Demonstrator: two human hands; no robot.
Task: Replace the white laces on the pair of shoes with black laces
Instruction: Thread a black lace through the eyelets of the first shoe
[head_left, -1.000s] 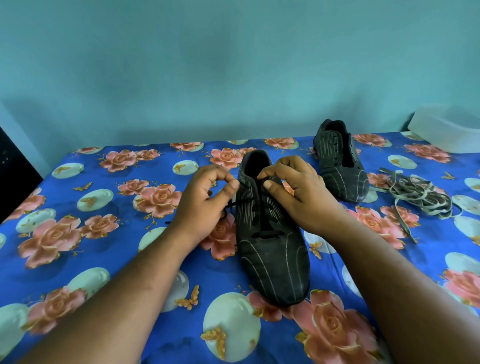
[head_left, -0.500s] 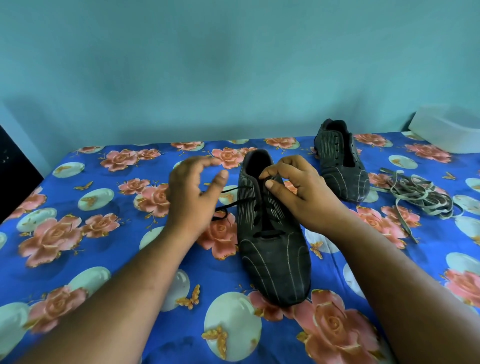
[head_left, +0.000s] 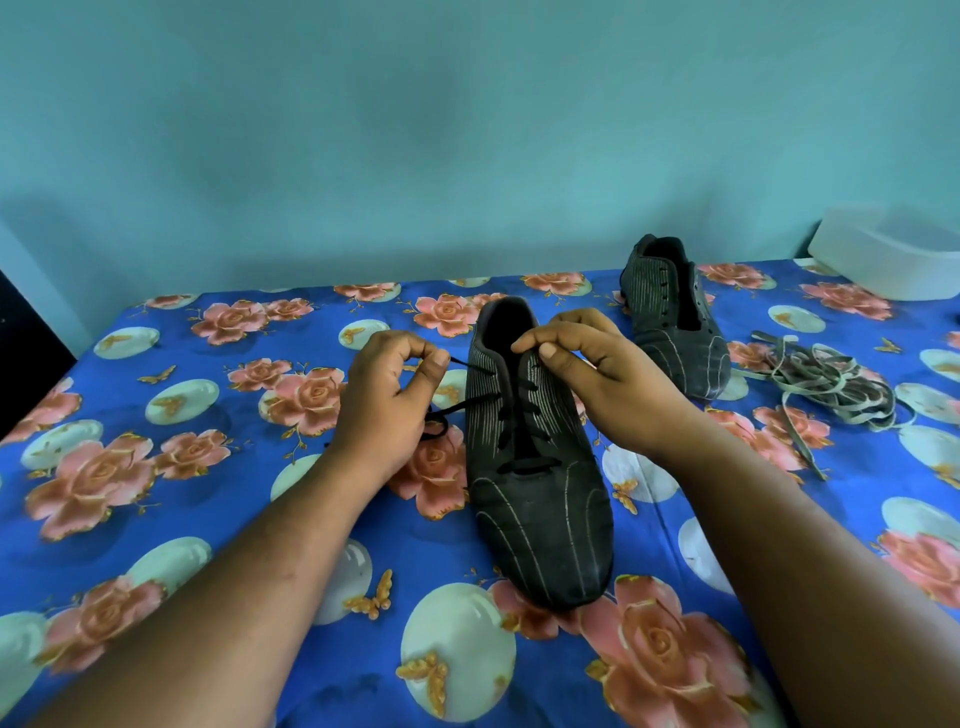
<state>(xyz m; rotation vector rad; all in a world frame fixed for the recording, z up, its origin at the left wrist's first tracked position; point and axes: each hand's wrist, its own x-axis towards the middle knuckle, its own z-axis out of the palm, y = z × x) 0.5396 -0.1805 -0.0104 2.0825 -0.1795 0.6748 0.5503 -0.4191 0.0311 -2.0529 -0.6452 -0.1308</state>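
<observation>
A dark striped shoe (head_left: 535, 509) lies toe towards me in the middle, with a black lace (head_left: 524, 415) threaded through its lower eyelets. My left hand (head_left: 389, 400) pinches one black lace end just left of the shoe's collar, and the slack trails under that hand. My right hand (head_left: 597, 374) pinches the shoe's upper right edge by the top eyelets. The second dark shoe (head_left: 670, 317) stands unlaced at the back right. A heap of pale removed laces (head_left: 826, 379) lies to its right.
Everything sits on a blue cloth with pink roses (head_left: 208, 467), against a teal wall. A white plastic tub (head_left: 893, 260) stands at the far right corner. A dark object borders the left edge (head_left: 21, 364).
My left hand opened and swung away to the left, then came back and pinched the lace end by the collar. My right hand stayed on the shoe's top edge.
</observation>
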